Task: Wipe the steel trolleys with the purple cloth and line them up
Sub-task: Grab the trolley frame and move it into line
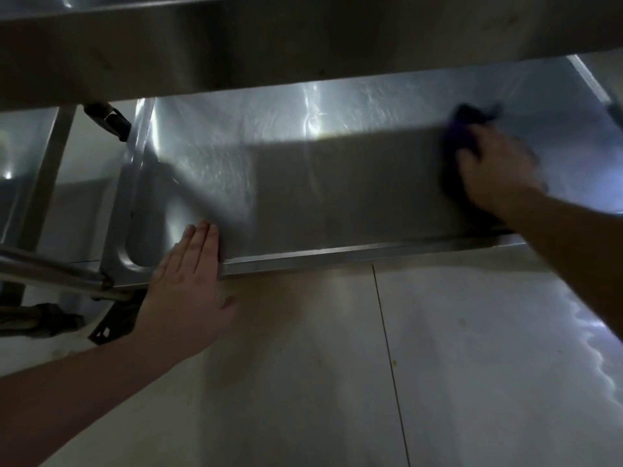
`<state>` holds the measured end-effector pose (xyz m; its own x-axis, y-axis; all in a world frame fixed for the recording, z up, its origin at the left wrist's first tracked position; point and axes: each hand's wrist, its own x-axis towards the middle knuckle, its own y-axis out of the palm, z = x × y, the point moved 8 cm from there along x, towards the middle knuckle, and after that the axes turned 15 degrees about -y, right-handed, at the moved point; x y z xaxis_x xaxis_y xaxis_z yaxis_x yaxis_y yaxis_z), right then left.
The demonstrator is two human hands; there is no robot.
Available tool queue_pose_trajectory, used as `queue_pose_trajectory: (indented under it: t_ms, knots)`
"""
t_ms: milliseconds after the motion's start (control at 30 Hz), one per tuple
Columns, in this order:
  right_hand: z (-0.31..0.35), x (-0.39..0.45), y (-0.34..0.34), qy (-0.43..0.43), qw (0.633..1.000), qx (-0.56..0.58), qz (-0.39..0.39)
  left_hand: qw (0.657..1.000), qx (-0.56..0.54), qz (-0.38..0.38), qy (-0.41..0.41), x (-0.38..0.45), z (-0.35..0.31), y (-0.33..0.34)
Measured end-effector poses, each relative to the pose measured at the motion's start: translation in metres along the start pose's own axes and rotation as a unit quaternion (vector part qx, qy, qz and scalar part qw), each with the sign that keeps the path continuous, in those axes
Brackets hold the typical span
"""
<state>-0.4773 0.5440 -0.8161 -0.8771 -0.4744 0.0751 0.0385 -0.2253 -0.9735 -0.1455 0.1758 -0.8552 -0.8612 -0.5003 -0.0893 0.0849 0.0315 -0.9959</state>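
Note:
I look down at the low shelf (pixel 303 197) of a steel trolley, with its upper shelf (pixel 269 45) overhanging at the top of the view. My left hand (pixel 188 278) lies flat with straight fingers on the shelf's front left edge. My right hand (pixel 495 173) presses the purple cloth (pixel 455 133) onto the right part of the shelf; hand and cloth are blurred. The cloth shows dark purple beyond and left of the fingers, and the rest of it is hidden under the palm.
A trolley leg (pixel 43 170) and a black caster (pixel 108 121) stand at the left, beside another steel frame (pixel 50 271) with a second caster (pixel 104 332) low down. Pale floor tiles (pixel 337 365) fill the foreground.

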Motion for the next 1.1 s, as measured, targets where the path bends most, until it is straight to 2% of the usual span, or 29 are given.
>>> queue_pose_trajectory:
  t_ms: [67, 100, 167, 300, 433, 533, 600, 667, 700, 767, 833, 867, 900, 967, 1033, 1100]
  knots:
    - [-0.039, 0.009, -0.002, 0.144, 0.99, 0.004, -0.002, 1.0, 0.003, 0.009, -0.002, 0.0, -0.002, 0.0]
    - [-0.038, 0.016, 0.001, 0.182, 0.983, 0.009, 0.005, 1.0, 0.005, 0.011, -0.003, 0.0, -0.003, -0.001]
    - [-0.001, 0.042, 0.013, 0.173, 0.984, 0.011, 0.029, 1.0, 0.003, 0.014, -0.011, 0.0, -0.002, -0.003]
    - [0.163, 0.075, 0.04, -0.043, 0.998, 0.015, 0.052, 0.999, -0.015, 0.032, -0.013, 0.001, -0.003, -0.005]
    - [0.317, 0.042, 0.074, -0.244, 0.964, 0.048, 0.093, 0.998, -0.038, 0.044, -0.022, 0.002, -0.002, -0.004]
    - [0.348, 0.002, 0.088, -0.385, 0.906, 0.077, 0.155, 0.998, -0.046, 0.044, -0.02, 0.0, -0.001, -0.004]
    - [0.319, -0.006, 0.08, -0.407, 0.899, 0.077, 0.145, 0.998, -0.047, 0.046, -0.018, -0.001, 0.0, -0.004]
    - [0.255, 0.009, 0.061, -0.333, 0.936, 0.071, 0.09, 0.997, -0.058, 0.045, -0.018, -0.001, 0.0, -0.006]
    - [0.212, 0.021, 0.048, -0.258, 0.963, 0.064, 0.048, 0.997, -0.063, 0.043, -0.019, -0.001, -0.001, -0.007]
    - [0.115, 0.022, 0.026, -0.038, 0.999, 0.024, -0.019, 0.996, -0.073, 0.041, -0.018, -0.001, -0.003, -0.008]
    - [0.062, -0.011, 0.022, 0.168, 0.985, 0.026, -0.023, 0.995, -0.085, 0.043, -0.021, -0.001, -0.004, -0.008]
    - [0.065, -0.027, 0.028, 0.209, 0.977, 0.032, -0.011, 0.995, -0.086, 0.043, -0.022, -0.001, -0.003, -0.008]
    - [0.084, -0.038, 0.034, 0.212, 0.977, 0.031, 0.0, 0.995, -0.082, 0.044, -0.023, -0.001, -0.003, -0.008]
    - [0.152, -0.048, 0.047, 0.13, 0.991, 0.015, 0.012, 0.996, -0.07, 0.046, -0.018, -0.001, -0.004, -0.008]
    - [0.24, -0.052, 0.066, -0.052, 0.997, 0.004, 0.048, 0.996, -0.072, 0.047, -0.015, -0.002, -0.004, -0.008]
    - [0.314, -0.065, 0.083, -0.262, 0.958, 0.032, 0.112, 0.995, -0.085, 0.053, -0.006, -0.001, -0.002, -0.008]
